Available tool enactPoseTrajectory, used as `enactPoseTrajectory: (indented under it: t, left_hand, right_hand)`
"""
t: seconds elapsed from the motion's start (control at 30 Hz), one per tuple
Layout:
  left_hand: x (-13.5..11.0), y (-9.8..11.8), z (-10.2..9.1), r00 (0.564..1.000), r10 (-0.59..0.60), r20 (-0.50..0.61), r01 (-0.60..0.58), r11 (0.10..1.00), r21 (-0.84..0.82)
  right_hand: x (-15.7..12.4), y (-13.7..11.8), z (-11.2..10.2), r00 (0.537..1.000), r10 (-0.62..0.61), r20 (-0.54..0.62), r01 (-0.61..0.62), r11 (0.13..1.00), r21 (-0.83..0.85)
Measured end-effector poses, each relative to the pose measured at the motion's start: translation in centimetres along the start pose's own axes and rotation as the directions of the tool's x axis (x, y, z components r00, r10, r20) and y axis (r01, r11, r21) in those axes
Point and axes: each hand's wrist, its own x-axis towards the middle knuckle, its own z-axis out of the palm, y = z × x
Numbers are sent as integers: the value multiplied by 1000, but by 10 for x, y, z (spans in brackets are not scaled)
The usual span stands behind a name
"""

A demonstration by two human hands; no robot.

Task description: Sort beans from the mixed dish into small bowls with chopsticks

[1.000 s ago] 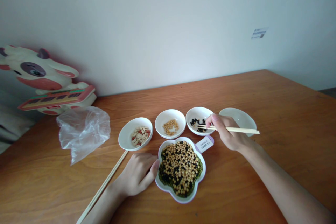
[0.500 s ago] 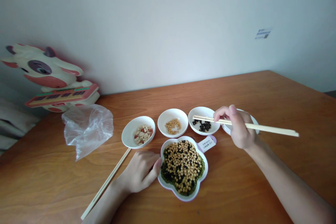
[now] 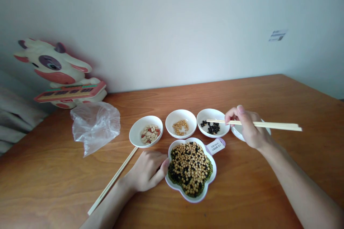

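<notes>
My right hand [image 3: 247, 125] is closed round a pair of wooden chopsticks [image 3: 276, 125]. Their tips point left, over a white bowl [image 3: 205, 112] holding some black beans [image 3: 214, 128]; whether a bean sits between the tips is too small to tell. My left hand [image 3: 147, 171] rests on the table, fingers curled, with thumb and fingertips at the left rim of a flower-shaped dish [image 3: 212, 175]. Soybeans, black beans and small green beans fill this dish, and a white label [image 3: 215, 146] lies on its handle. Part of another white bowl [image 3: 238, 134] shows behind my right hand.
One white bowl [image 3: 180, 113] contains soybeans, and another [image 3: 135, 134] has pale seeds and reddish nuts. A second pair of chopsticks [image 3: 113, 180] lies by my left forearm. Farther left are a clear plastic bag [image 3: 96, 125] and a cow-shaped toy keyboard [image 3: 64, 75], near the wall.
The view has shifted slightly, so the table's things appear farther right. My right hand has tilted the chopsticks flatter, their tips staying over the black-bean bowl. My left hand stays at the dish.
</notes>
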Motion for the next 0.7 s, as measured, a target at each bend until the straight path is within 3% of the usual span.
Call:
enactPoseTrajectory:
  t: [0.2,0.4,0.7]
  left_hand:
    - [1,0,0,1000,2,5,-2,1000,17]
    - [-1,0,0,1000,2,15,-2,1000,-9]
    - [0,-1,1,1000,17,-3,-17,1000,19]
  right_hand:
    - [-7,18,-15,999,35,-40,-41,988,-151]
    - [-7,10,-18,997,73,7,-70,969,-237]
    - [-7,0,-20,993,37,109,-4,957,-290]
